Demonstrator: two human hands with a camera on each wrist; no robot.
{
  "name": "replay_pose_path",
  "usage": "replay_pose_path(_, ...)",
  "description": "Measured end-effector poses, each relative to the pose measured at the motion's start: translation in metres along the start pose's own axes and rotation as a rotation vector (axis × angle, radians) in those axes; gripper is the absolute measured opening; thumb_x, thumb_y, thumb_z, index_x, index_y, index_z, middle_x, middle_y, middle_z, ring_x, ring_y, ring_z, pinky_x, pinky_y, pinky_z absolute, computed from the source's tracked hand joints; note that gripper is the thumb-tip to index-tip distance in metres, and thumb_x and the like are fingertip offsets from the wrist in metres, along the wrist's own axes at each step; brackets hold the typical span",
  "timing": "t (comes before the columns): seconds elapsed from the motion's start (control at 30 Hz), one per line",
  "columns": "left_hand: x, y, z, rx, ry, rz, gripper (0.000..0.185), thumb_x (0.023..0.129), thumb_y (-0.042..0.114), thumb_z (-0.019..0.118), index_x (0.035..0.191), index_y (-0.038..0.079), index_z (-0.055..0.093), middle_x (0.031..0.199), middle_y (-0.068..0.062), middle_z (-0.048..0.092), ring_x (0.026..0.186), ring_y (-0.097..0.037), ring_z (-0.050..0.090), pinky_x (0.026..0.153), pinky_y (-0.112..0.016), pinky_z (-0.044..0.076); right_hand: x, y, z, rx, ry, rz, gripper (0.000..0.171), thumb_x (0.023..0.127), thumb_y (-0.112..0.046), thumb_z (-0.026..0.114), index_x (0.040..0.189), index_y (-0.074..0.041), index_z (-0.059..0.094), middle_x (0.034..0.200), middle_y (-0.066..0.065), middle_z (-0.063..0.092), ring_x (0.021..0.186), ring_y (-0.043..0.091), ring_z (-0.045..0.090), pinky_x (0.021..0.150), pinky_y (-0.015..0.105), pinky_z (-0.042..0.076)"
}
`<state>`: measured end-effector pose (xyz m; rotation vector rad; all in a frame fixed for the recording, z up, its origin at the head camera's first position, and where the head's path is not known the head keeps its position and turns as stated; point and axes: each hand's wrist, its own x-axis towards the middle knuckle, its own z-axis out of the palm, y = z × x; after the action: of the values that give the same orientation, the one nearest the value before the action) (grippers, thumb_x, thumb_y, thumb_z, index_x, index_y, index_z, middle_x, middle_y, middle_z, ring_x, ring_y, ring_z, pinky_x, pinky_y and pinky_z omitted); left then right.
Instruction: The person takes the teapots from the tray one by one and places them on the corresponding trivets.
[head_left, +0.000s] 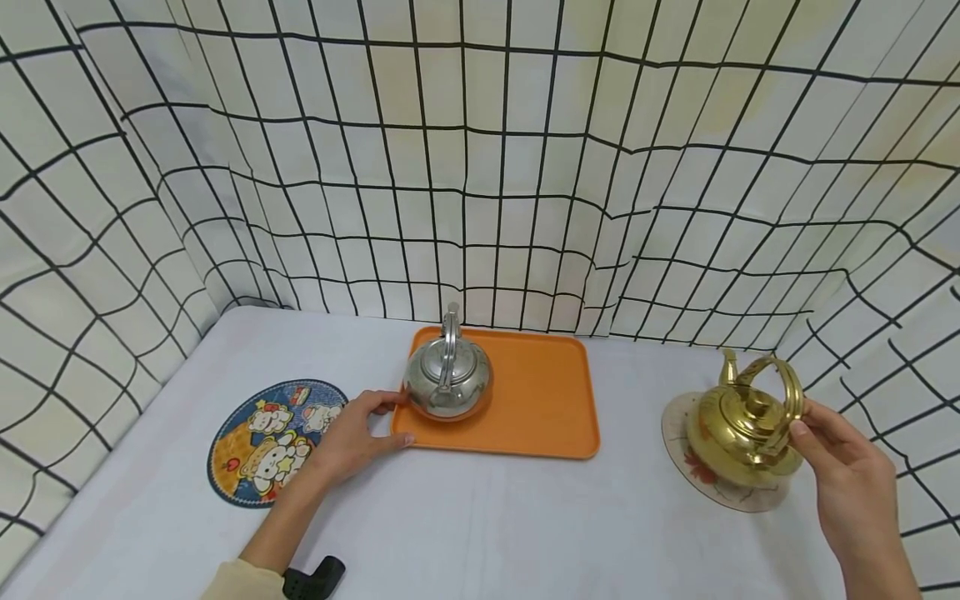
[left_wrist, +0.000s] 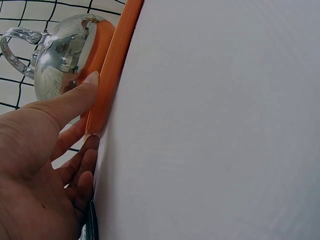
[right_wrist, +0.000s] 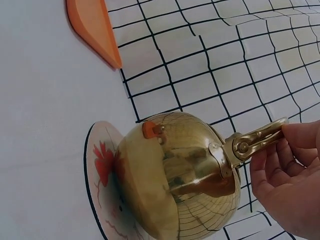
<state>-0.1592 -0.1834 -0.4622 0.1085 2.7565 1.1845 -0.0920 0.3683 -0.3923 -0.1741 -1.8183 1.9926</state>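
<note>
Black-gridded white cloth (head_left: 483, 162) backdrop. Head view: silver metal teapot (head_left: 471, 383) on orange rectangular tray (head_left: 543, 400); gold metal teapot (head_left: 738, 457) over floral mat (head_left: 705, 485). Left wrist: your left hand (left_wrist: 32, 160) pinches the tray. Right wrist: your right hand (right_wrist: 290, 192) grips the gold handle (right_wrist: 257, 142).

Soft, even light in the head view, dimmer wrist views, glints on the gold teapot (head_left: 731, 433)

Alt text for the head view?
The right hand grips a gold metal teapot by its handle, over a round beige mat. The left hand holds an orange rectangular tray bearing a silver metal teapot, beside a round blue cartoon mat.
</note>
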Motion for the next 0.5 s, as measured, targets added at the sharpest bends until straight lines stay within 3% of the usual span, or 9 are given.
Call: replay_pose_path(0.5, -0.0002, -0.0015, 0.0, -0.003, 0.005, 0.01, 0.062, 0.088, 0.031, 0.085, 0.142, 0.009, 0.061, 0.144, -0.017, 0.06, 0.134, -0.04, 0.055, 0.115, -0.059, 0.046, 0.0002, 0.004, -0.0031, 0.03, 0.014, 0.011, 0.032, 0.099, 0.004, 0.064, 0.129, -0.003, 0.07, 0.106, -0.003, 0.077, 0.098, 0.004, 0.071, 0.09, 0.008, 0.054)
